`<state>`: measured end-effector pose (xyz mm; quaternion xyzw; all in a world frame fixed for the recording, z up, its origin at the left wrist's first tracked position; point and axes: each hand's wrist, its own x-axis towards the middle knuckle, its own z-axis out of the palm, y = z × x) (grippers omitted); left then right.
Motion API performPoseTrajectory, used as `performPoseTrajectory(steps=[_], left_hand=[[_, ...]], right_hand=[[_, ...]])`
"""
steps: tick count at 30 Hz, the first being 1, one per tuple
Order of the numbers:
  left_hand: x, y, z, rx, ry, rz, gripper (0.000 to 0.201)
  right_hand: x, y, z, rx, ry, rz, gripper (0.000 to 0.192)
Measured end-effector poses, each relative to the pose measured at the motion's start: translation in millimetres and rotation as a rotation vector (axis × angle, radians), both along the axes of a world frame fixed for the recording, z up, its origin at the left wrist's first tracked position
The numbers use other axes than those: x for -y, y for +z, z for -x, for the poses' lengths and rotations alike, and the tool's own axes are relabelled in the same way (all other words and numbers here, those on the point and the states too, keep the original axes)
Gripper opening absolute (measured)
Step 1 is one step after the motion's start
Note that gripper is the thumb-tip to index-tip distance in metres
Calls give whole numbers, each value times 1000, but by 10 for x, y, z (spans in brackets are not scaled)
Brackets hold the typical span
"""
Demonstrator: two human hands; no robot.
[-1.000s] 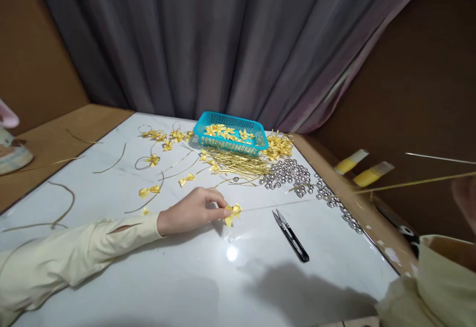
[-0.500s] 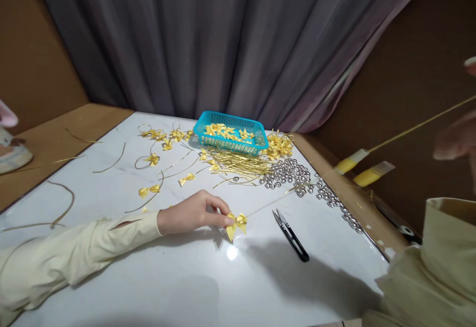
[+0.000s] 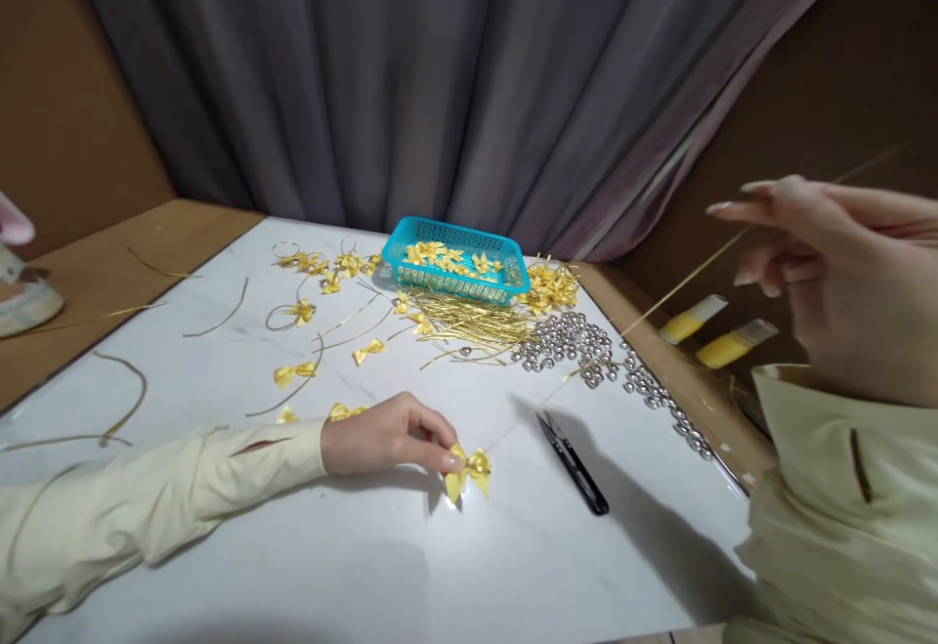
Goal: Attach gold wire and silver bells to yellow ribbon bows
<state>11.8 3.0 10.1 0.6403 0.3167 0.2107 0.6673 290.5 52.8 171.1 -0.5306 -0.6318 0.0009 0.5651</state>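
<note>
The left hand lies flat on the white worktop, and its fingertips are pinched together on a small yellow bow. The bow sits on the worktop near the middle, a little toward the front edge. A thin gold string runs from the bow up and off past the right edge of the worktop to the right hand. The right hand is up in the air past that edge, with the fingers curled around the string, so the string is pulled in a straight line.

Just beside the bow, on its right, lie small black scissors. Farther back is a heap of shiny silver beads, and more beads run in a row along the right edge. Next to them lies a bunch of gold strings. A blue basket with more yellow bows in it stands near the back edge. More bows and bits of string lie about on the left side. A grey curtain hangs behind the worktop.
</note>
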Motion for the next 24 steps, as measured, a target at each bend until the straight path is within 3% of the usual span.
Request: performPoseTrajectory(steps=[3,6,12,17,20,24], left_hand=[[6,-42,-3,18,-24,-8,20],[4,-51,4,32,-26,13,19],[0,-18,15,54,36,118,16],[24,26,3,82,26,123,13],[37,38,-5,75,26,141,13],[30,24,-9,110,41,175,12]], right_hand=[[-127,-171,-108,-140,137,235,31],[-134,-312,-150,-46,85,523,28],[271,-520,47,37,152,616,24],[644,-829,289,105,504,649,16],[747,-1018,409,76,744,825,13],[804,-1149,500,-119,872,995,12]])
